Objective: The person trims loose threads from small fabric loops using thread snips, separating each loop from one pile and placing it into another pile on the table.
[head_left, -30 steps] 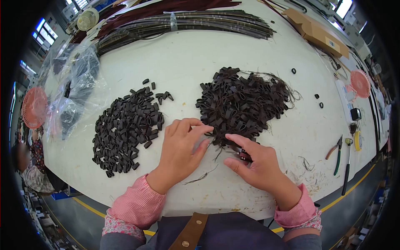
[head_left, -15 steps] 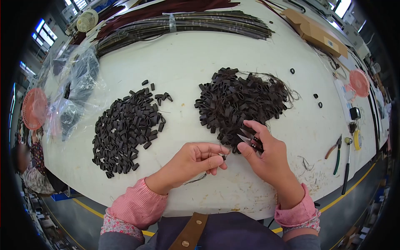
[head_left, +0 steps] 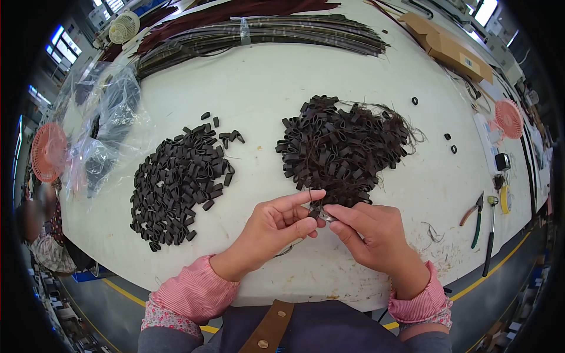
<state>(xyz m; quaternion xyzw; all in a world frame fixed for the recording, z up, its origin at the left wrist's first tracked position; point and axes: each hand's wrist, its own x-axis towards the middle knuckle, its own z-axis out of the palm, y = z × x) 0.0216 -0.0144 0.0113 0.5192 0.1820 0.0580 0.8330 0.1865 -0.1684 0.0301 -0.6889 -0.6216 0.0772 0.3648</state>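
My left hand (head_left: 282, 223) pinches a small dark loop (head_left: 315, 212) with a loose thread, just below the large pile of dark loops. My right hand (head_left: 368, 235) is closed around small thread snips, whose metal blades (head_left: 327, 216) touch or nearly touch the loop; most of the snips is hidden by the fingers. The tangled pile of loops (head_left: 341, 144), with frayed threads at its upper right, lies just beyond both hands. A second pile of neater loops (head_left: 176, 185) lies to the left.
Bundled dark strips (head_left: 265, 36) lie along the far side. A plastic bag (head_left: 109, 129) and a pink fan (head_left: 49, 153) stand left. At right are a cardboard box (head_left: 447, 47), another pink fan (head_left: 508, 122), pliers (head_left: 477, 220), a hammer-like tool (head_left: 489, 235) and yellow tape (head_left: 505, 199).
My left hand has drawn a loop from the near edge of the right pile toward me. My right hand has brought the snips to it, and its fingers have closed.
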